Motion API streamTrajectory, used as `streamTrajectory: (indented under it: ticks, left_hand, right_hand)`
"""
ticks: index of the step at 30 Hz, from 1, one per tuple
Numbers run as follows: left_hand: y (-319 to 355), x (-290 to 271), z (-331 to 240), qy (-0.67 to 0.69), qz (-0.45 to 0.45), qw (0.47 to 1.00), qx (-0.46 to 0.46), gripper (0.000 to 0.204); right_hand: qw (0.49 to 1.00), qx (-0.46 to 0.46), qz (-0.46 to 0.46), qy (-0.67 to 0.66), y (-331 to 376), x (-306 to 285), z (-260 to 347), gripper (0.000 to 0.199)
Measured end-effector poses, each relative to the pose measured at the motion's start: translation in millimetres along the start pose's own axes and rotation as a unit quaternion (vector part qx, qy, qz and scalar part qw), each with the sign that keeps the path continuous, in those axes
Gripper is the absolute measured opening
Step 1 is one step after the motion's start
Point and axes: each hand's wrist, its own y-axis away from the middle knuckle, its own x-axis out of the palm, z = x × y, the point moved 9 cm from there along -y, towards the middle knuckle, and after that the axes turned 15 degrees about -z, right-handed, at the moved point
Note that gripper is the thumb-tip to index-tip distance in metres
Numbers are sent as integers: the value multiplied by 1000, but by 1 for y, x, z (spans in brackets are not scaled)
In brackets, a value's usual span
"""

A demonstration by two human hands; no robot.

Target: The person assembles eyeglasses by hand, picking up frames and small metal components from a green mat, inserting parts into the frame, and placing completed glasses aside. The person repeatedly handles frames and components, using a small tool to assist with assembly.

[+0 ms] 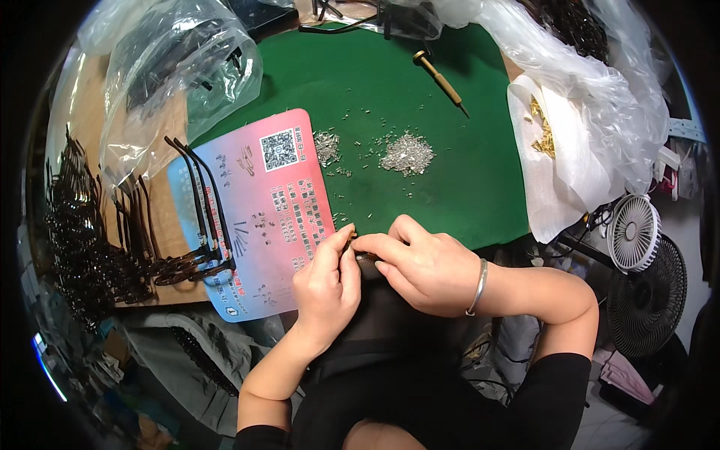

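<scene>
Both my hands meet at the near edge of the green work mat (457, 202). My left hand (327, 289) is closed, its thumb and fingers pinching around a small piece with a golden glint. My right hand (427, 271) is closed too, its fingertips pressed against the same spot. What they hold is mostly hidden by the fingers. Just ahead lies a heap of tiny silvery metal parts (407, 154), with a smaller heap (327, 148) to its left. A pink and blue printed mat (247, 202) lies by my left hand, with small metal bits sorted on it.
Dark eyeglass frames (199, 262) rest on the printed mat's left side; many more (82, 240) are piled beyond. A brass-coloured screwdriver (441, 82) lies at the back. Golden parts (543, 131) sit on white wrapping at right, near fans (634, 232). Plastic bags (180, 75) cover the back left.
</scene>
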Motion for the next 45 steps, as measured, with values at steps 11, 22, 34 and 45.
streamTrajectory:
  ticks: [11, 22, 34, 45]
  left_hand:
    - [2, -1, 0, -23, -24, 999, 14, 24]
    - [-1, 1, -2, -34, 6, 999, 10, 24]
    - [-5, 2, -2, -19, 13, 1000, 8, 25]
    - [-32, -17, -3, 5, -60, 997, -58, 29]
  right_hand:
    - [989, -51, -38, 132, 6, 5, 13, 28]
    - [841, 348, 156, -384, 8, 34, -33, 39]
    - [872, 327, 162, -325, 3, 34, -31, 29]
    - [999, 51, -2, 16, 13, -17, -10, 36]
